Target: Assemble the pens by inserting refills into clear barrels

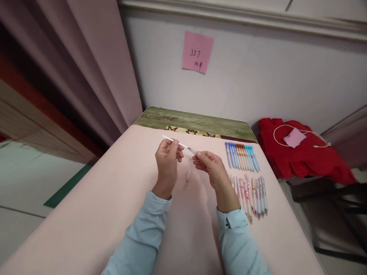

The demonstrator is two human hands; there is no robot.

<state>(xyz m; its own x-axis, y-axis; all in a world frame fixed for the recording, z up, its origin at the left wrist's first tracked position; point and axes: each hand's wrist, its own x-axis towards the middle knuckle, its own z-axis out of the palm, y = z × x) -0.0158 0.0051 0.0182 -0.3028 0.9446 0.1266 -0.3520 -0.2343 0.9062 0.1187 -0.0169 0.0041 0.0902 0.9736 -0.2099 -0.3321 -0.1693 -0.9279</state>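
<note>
My left hand (168,162) pinches a thin white pen refill (184,145) between thumb and fingers; its white end sticks out past the fingers at upper left. The refill's other end meets a greyish pen barrel (192,151), which the fingertips of my right hand (213,167) grip. How far the refill sits inside the barrel, I cannot tell. Below the hands, a clear pen part (188,176) with small orange marks lies on the pale pink tabletop (137,214).
At the right are a row of blue, brown and light-blue pens (242,156) and, nearer, several clear, pink and grey pens (259,198), partly behind my right forearm. A red cloth (309,160) with a white cable (275,133) lies beyond the table's right edge. A wall (243,76) stands behind.
</note>
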